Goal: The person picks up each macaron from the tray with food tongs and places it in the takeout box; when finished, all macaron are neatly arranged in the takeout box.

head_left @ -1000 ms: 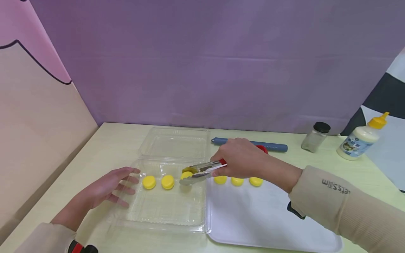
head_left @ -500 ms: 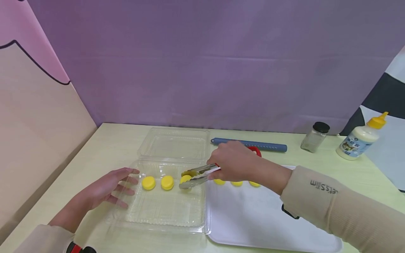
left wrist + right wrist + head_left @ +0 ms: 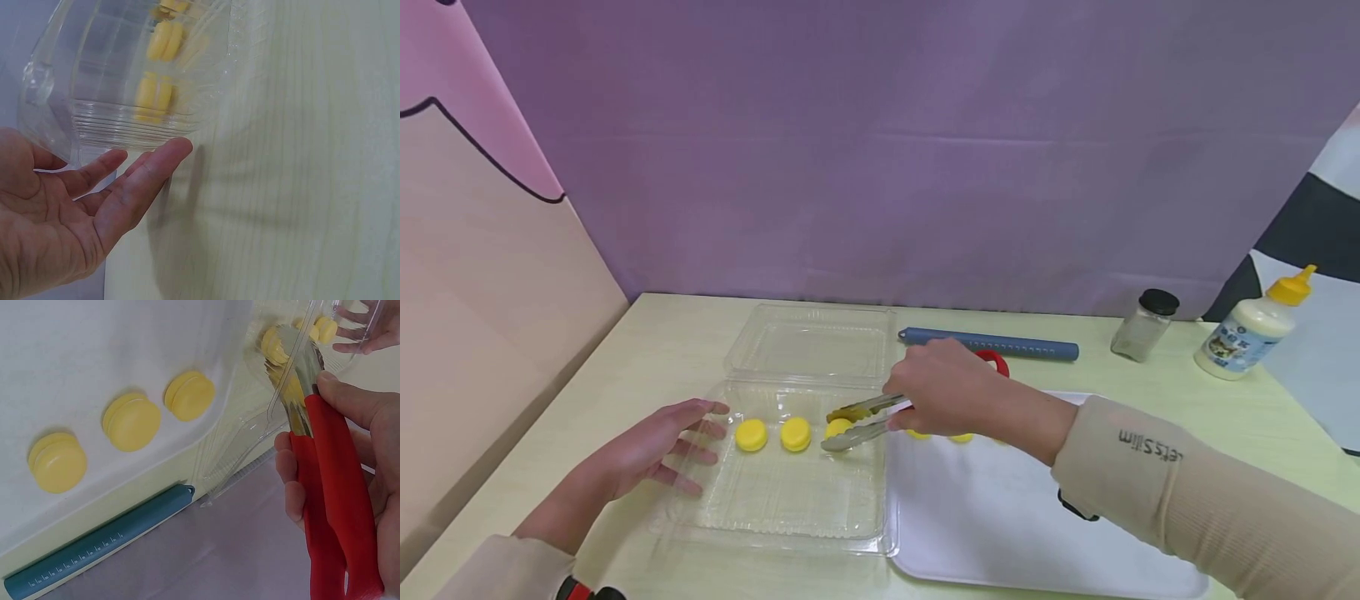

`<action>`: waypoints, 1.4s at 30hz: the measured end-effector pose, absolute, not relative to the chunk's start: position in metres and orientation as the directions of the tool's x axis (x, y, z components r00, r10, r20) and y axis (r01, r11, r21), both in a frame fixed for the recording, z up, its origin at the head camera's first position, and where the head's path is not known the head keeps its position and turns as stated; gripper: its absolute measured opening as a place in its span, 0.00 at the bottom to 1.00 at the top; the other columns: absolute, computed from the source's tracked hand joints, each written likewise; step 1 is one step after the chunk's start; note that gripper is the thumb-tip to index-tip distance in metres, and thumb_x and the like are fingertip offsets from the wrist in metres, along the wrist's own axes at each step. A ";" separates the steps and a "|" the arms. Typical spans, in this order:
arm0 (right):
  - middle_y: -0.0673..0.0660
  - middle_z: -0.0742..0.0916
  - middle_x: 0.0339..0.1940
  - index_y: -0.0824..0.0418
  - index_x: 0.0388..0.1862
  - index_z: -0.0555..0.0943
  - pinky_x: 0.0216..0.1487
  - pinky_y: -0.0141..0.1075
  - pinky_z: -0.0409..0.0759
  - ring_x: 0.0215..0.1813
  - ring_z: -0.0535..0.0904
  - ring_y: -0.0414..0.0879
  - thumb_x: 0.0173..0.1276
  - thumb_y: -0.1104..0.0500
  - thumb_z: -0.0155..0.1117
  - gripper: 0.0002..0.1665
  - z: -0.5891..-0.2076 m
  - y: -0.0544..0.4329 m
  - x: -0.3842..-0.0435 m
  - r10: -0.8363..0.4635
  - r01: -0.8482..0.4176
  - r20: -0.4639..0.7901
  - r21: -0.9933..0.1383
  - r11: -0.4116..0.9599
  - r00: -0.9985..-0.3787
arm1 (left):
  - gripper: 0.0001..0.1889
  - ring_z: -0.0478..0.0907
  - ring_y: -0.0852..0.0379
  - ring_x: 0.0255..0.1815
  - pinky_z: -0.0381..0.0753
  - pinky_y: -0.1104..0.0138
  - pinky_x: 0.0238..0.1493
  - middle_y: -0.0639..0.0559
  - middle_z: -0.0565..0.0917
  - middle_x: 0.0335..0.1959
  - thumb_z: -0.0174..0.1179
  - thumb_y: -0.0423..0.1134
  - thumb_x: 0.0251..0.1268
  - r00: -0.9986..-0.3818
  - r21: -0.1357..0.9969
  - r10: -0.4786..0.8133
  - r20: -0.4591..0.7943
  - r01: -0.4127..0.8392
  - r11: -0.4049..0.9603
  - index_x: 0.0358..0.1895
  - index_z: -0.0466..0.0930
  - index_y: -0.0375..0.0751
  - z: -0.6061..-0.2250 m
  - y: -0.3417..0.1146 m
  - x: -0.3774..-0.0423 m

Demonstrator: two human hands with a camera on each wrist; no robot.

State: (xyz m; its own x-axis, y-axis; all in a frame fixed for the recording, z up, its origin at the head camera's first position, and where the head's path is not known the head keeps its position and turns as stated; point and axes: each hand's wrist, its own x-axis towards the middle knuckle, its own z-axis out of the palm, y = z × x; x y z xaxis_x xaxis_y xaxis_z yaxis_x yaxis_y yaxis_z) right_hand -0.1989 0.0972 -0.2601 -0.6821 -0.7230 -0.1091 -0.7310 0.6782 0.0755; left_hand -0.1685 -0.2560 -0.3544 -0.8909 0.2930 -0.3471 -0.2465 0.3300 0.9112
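My right hand (image 3: 375, 437) grips metal tongs (image 3: 322, 469) by their red handles. In the head view the tongs' scalloped ends stand on either side of a yellow macaron (image 3: 837, 428) inside a clear plastic clamshell box (image 3: 797, 500). That macaron lines up with a second macaron (image 3: 795, 434) and a third macaron (image 3: 751, 435) to its left. My left hand (image 3: 651, 446) is at the box's left wall, fingers spread and loosely extended; in the left wrist view the fingertips (image 3: 178, 148) are right at the ribbed side. The box's lid (image 3: 812, 342) lies folded back.
A white tray (image 3: 1022, 517) adjoins the box on the right, with more yellow macarons (image 3: 131, 422) along its far edge, partly hidden by the right arm in the head view. Behind are a blue rolling pin (image 3: 1030, 347), a black-capped jar (image 3: 1144, 329) and a yellow-topped bottle (image 3: 1247, 333).
My right hand has shifted a little left and lower, and the tongs' ends look slightly further apart around the macaron. My left hand has stayed by the box.
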 end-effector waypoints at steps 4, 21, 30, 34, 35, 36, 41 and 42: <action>0.45 0.86 0.27 0.53 0.39 0.91 0.25 0.31 0.72 0.25 0.74 0.40 0.61 0.45 0.78 0.15 -0.259 0.097 -0.198 -0.721 -0.729 -0.109 0.080 0.679 -0.684 | 0.29 0.79 0.43 0.55 0.88 0.48 0.42 0.30 0.68 0.68 0.36 0.50 0.85 -0.890 0.911 0.294 -0.348 -0.246 0.332 0.76 0.58 0.33 -0.354 -0.255 -0.169; 0.44 0.86 0.28 0.54 0.53 0.88 0.27 0.32 0.74 0.26 0.74 0.37 0.64 0.44 0.74 0.22 -0.258 0.113 -0.190 -0.692 -0.694 -0.065 0.006 0.720 -0.719 | 0.29 0.78 0.43 0.56 0.88 0.48 0.42 0.30 0.68 0.67 0.36 0.49 0.85 -0.887 0.910 0.303 -0.348 -0.242 0.338 0.76 0.58 0.32 -0.355 -0.254 -0.169; 0.40 0.85 0.27 0.53 0.61 0.85 0.30 0.36 0.76 0.28 0.75 0.36 0.65 0.37 0.71 0.32 -0.247 0.138 -0.180 -0.664 -0.664 0.024 -0.082 0.744 -0.747 | 0.29 0.78 0.42 0.57 0.88 0.48 0.42 0.28 0.67 0.69 0.35 0.50 0.85 -0.885 0.905 0.312 -0.347 -0.229 0.357 0.77 0.57 0.32 -0.353 -0.255 -0.168; 0.41 0.88 0.33 0.54 0.62 0.84 0.34 0.37 0.79 0.31 0.78 0.35 0.64 0.34 0.70 0.35 -0.244 0.154 -0.174 -0.637 -0.638 0.064 -0.163 0.753 -0.768 | 0.29 0.78 0.42 0.56 0.88 0.48 0.42 0.27 0.67 0.69 0.35 0.50 0.85 -0.884 0.906 0.319 -0.342 -0.220 0.361 0.77 0.57 0.33 -0.352 -0.255 -0.167; 0.42 0.89 0.36 0.54 0.62 0.84 0.35 0.37 0.80 0.33 0.80 0.36 0.64 0.34 0.70 0.36 -0.244 0.159 -0.173 -0.628 -0.630 0.076 -0.188 0.753 -0.774 | 0.29 0.78 0.42 0.56 0.88 0.48 0.42 0.27 0.67 0.69 0.35 0.50 0.85 -0.884 0.907 0.321 -0.341 -0.219 0.361 0.77 0.57 0.33 -0.352 -0.255 -0.167; 0.43 0.89 0.37 0.54 0.62 0.84 0.36 0.37 0.81 0.34 0.81 0.36 0.63 0.34 0.71 0.36 -0.244 0.165 -0.172 -0.622 -0.626 0.091 -0.210 0.751 -0.778 | 0.29 0.78 0.42 0.56 0.88 0.48 0.42 0.27 0.67 0.69 0.35 0.49 0.85 -0.883 0.907 0.323 -0.341 -0.218 0.361 0.77 0.57 0.33 -0.352 -0.255 -0.167; 0.42 0.88 0.36 0.56 0.63 0.83 0.32 0.34 0.80 0.34 0.79 0.38 0.62 0.34 0.72 0.39 -0.244 0.195 -0.166 -0.573 -0.583 0.123 -0.267 0.767 -0.810 | 0.28 0.79 0.42 0.56 0.88 0.48 0.42 0.27 0.67 0.68 0.36 0.48 0.86 -0.880 0.908 0.333 -0.338 -0.211 0.363 0.77 0.57 0.32 -0.351 -0.256 -0.168; 0.41 0.87 0.34 0.57 0.64 0.83 0.30 0.33 0.78 0.33 0.77 0.38 0.62 0.34 0.72 0.39 -0.244 0.202 -0.165 -0.560 -0.570 0.121 -0.271 0.775 -0.819 | 0.28 0.79 0.42 0.56 0.88 0.48 0.42 0.27 0.67 0.68 0.36 0.48 0.86 -0.880 0.908 0.336 -0.336 -0.207 0.365 0.77 0.57 0.32 -0.350 -0.256 -0.168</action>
